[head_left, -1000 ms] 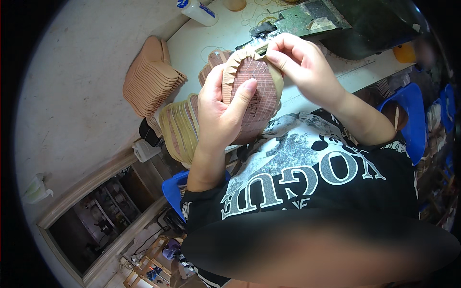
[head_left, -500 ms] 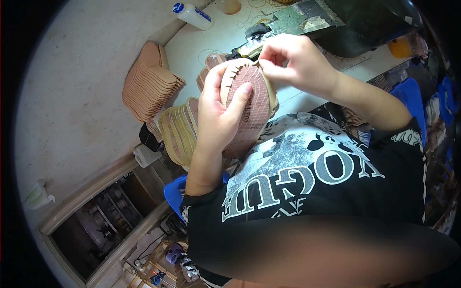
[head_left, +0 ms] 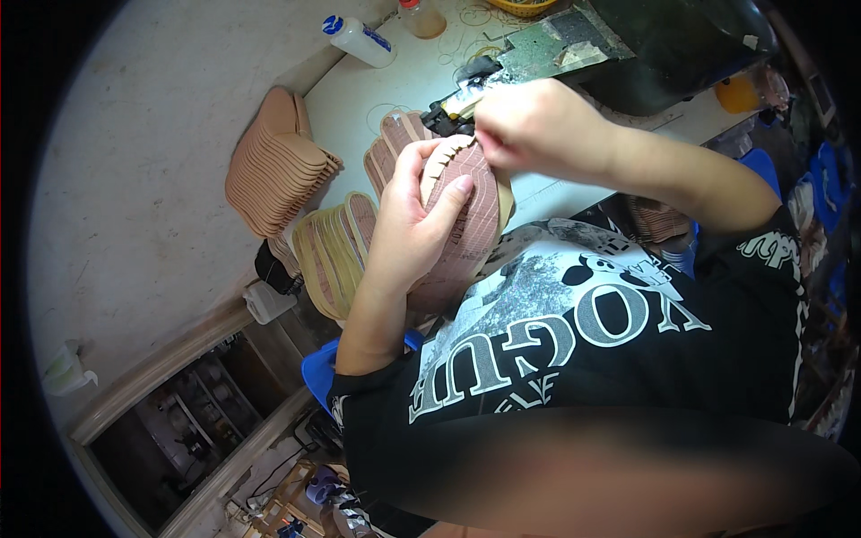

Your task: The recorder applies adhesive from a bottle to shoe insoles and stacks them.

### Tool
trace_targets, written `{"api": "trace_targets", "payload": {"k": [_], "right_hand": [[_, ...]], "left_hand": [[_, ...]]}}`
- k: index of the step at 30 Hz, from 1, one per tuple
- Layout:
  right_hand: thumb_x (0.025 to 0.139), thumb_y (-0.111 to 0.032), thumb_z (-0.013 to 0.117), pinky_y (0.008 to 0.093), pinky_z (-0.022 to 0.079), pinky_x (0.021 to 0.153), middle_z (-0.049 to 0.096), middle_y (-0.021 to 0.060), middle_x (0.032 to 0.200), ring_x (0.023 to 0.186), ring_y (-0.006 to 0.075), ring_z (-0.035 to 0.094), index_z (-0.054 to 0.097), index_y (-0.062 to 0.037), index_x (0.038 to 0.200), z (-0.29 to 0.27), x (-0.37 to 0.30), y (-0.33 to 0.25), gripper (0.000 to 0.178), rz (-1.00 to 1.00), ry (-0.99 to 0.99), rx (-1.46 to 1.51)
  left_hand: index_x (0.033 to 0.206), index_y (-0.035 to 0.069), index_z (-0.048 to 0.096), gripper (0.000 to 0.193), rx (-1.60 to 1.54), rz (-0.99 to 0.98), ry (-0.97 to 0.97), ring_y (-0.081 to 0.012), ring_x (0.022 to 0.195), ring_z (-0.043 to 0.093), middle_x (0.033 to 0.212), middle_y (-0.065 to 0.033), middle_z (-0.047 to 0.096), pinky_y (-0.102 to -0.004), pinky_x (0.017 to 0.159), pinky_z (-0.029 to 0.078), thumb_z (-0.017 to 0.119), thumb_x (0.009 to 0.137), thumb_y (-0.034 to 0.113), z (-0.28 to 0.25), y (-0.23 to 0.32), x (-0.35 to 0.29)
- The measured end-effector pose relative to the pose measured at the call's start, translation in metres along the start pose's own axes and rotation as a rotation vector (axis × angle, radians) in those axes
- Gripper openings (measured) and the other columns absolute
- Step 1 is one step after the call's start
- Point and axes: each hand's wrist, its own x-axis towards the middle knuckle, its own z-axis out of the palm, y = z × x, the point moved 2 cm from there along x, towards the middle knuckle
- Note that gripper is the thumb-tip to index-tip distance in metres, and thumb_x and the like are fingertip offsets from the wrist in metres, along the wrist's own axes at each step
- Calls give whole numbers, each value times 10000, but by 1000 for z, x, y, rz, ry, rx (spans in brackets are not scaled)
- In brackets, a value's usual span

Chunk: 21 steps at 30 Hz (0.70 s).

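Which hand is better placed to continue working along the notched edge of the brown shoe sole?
Right. The right hand pinches the brown shoe sole at its notched edge; the left hand only supports it.

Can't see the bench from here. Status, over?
Left hand grips brown insole. Right hand pinches its notched top edge. Insole stacks lie beside; nothing blocking.

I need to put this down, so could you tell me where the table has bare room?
Free: the white table between the white squeeze bottle and the left hand. Crowded: the sole stacks at its left edge, and the dark machine behind the right hand.
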Motion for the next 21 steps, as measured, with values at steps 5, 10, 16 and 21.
{"api": "trace_targets", "payload": {"k": [5, 10, 16, 21], "right_hand": [[847, -168, 669, 387, 533, 668, 631, 119, 727, 714, 289, 666, 620, 1, 775, 1, -3, 8, 189, 291, -137, 611], [820, -176, 680, 361, 550, 651, 635, 115, 793, 710, 274, 666, 619, -25, 784, 2, -5, 1, 166, -157, -171, 32], [879, -164, 678, 283, 496, 593, 609, 18, 704, 635, 108, 590, 612, -25, 855, 11, -24, 12, 156, 446, -19, 878], [967, -270, 655, 304, 530, 845, 646, 75, 1131, 1000, 125, 608, 583, -15, 1256, 61, -44, -32, 393, 839, -183, 1595]], "left_hand": [[1239, 0, 523, 349, -112, -9, -13, -144, 1015, 615, 1104, -96, 644, -292, 900, 490, 660, 930, 86, -3, -1, -2], [1239, 2, 529, 353, 117, -36, -116, -132, 1013, 611, 1110, -87, 643, -285, 902, 484, 664, 924, 87, -5, 0, 3], [1212, 0, 530, 322, -89, 19, -73, -114, 1022, 594, 1104, -70, 635, -268, 898, 470, 647, 949, 144, -2, -1, 5], [1087, 13, 559, 169, -379, -27, -48, -47, 929, 568, 1045, -41, 638, -226, 818, 469, 617, 975, 125, -6, -19, 25]]}}
